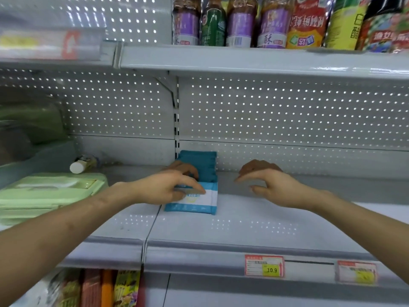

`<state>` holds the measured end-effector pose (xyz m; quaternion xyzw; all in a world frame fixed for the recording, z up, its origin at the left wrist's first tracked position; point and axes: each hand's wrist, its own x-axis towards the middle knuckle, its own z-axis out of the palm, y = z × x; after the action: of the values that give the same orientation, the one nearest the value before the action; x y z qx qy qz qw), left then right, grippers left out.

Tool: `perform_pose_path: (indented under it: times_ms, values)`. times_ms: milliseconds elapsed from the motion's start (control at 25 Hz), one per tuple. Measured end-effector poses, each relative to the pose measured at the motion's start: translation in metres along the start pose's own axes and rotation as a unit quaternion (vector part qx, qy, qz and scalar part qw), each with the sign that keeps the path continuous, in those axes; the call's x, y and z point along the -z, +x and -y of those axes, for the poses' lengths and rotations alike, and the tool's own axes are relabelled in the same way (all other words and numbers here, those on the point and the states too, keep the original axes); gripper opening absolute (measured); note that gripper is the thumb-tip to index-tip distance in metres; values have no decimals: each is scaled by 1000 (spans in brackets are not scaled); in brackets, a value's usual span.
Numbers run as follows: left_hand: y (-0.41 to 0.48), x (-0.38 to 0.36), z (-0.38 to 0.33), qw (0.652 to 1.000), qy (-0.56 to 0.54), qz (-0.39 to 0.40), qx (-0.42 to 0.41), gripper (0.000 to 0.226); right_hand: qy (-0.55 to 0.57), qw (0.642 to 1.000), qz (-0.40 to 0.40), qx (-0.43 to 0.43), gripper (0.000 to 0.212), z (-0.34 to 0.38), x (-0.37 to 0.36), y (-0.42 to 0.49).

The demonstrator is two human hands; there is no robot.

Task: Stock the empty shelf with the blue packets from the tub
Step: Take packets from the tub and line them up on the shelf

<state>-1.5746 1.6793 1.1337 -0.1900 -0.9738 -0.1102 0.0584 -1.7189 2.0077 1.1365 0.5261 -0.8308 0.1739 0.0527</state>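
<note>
Far left: green lidded boxes on shelf, apart from the work.
Left hand: fingers curled over top edge of front packet, thumb side on its face, light pinch.
Blue packets: short row standing on edge near shelf divider. Row's long axis runs front to back, front packet nearest person.
Right hand: hovers just right of row, fingers loosely curved, holds nothing.
Left hand nearer, already on packet.
Judgement: squaring row. Room for more lies rightward.
Tub not identifiable.
</note>
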Motion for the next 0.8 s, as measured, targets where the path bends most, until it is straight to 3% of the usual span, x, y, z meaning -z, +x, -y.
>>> perform_pose_path:
  times_ms: [240, 400, 600, 800]
  values:
    - [9, 8, -16, 999, -2, -45, -13, 49, -26, 999, -17, -18, 41, -20, 14, -48]
    - [56, -1, -57, 998, -15, -19, -51, 50, -63, 996, -25, -64, 38, -34, 29, -94]
    - [147, -38, -147, 983, -27, 6, -180, 45, -108, 980, -1, -167, 38, -53, 62, -199]
    - [215, -92, -259, 949, -68, 29, -308, 41, -141, 943, 16, -302, 41, -53, 87, -330]
